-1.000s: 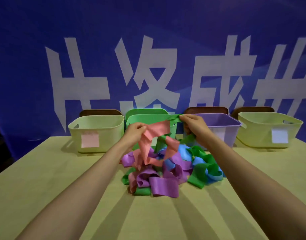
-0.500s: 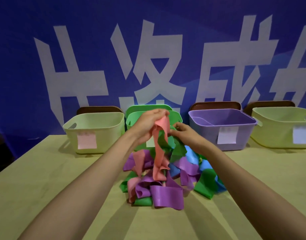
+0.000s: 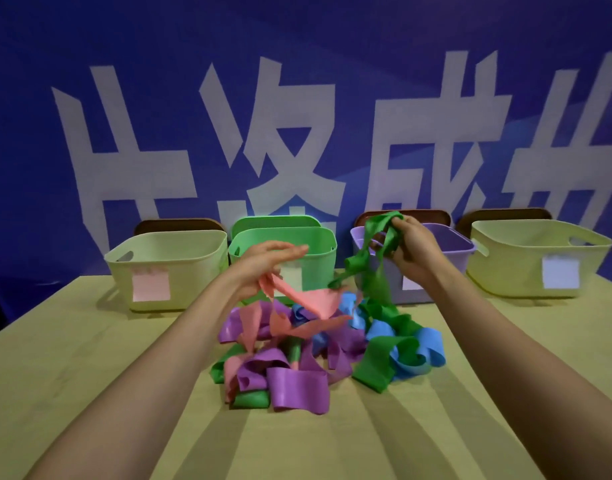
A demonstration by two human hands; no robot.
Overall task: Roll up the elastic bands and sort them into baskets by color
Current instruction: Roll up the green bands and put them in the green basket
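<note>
A tangled pile of elastic bands [image 3: 297, 372] in purple, pink, blue and green lies mid-table. My right hand [image 3: 415, 254] grips a green band [image 3: 375, 282] and holds it up in front of the purple basket [image 3: 460, 244]; its tail trails down into the pile. My left hand [image 3: 266, 259] hovers before the green basket [image 3: 318, 244] with fingers stretched straight. A pink band [image 3: 315, 299] hangs just under its palm, its far end over the pile. I cannot tell if the thumb still touches it.
Along the back of the table [image 3: 89, 375] stand two more baskets: a pale yellow one with a pink label [image 3: 166, 251] at left and a pale yellow one with a white label [image 3: 540, 244] at right. Brown chair backs [image 3: 179, 224] and a blue banner rise behind.
My right hand has pulled the green band up and to the right, out of the pile. My left hand's fingers have straightened and the pink band has dropped lower.
</note>
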